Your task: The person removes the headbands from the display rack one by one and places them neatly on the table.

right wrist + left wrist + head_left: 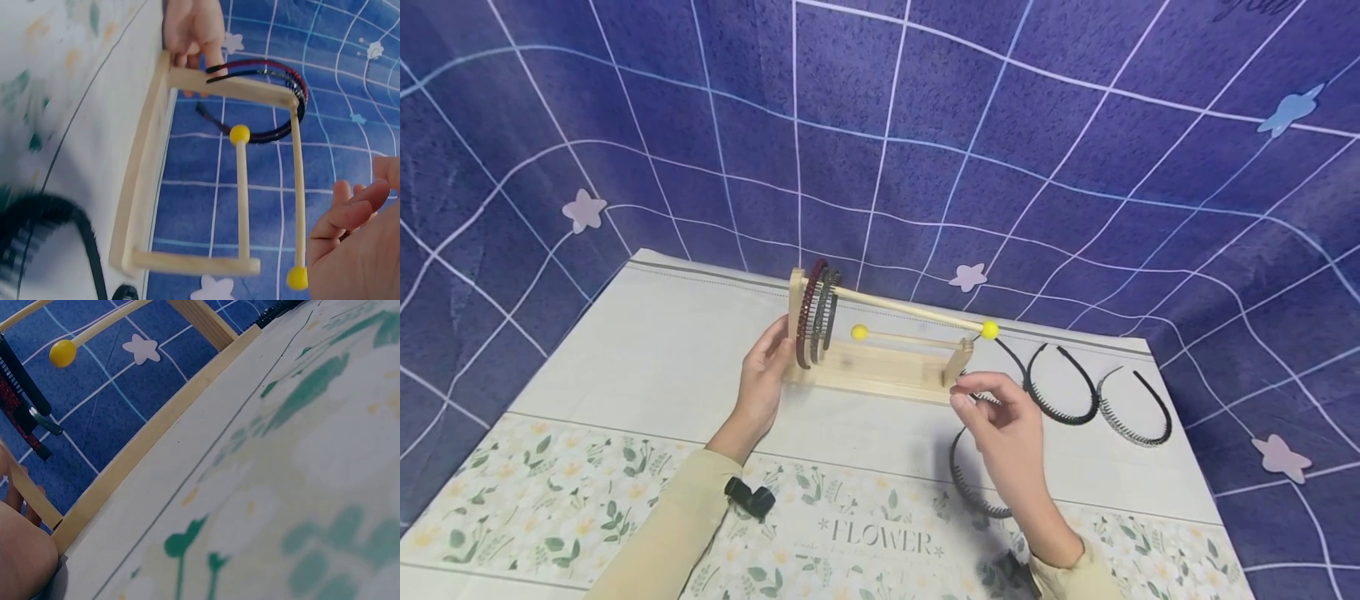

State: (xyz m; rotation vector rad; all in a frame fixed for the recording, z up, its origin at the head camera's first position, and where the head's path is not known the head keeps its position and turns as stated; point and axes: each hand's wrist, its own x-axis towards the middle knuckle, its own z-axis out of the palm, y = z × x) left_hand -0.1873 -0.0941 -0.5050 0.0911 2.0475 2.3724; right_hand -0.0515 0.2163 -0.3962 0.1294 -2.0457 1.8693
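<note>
A wooden stand (872, 371) has two rods tipped with yellow balls. My left hand (762, 375) grips its left upright, thumb on the near side and fingertips behind, as the left wrist view also shows. From the upper rod (910, 311), beside that upright, hang a burgundy headband (806, 321) and dark toothed headbands (829, 310). The lower rod (913, 339) carries nothing. My right hand (1006, 433) hovers by the stand's right end, fingers loosely bent with nothing between them. In the right wrist view it appears beside the upper rod's yellow ball (297, 278).
Several black headbands lie right of the stand, among them one in the middle (1063, 414) and one farthest right (1161, 417). Another headband (958, 475) lies partly behind my right hand. The tablecloth (685, 333) meets a blue gridded backdrop (850, 167) with star shapes.
</note>
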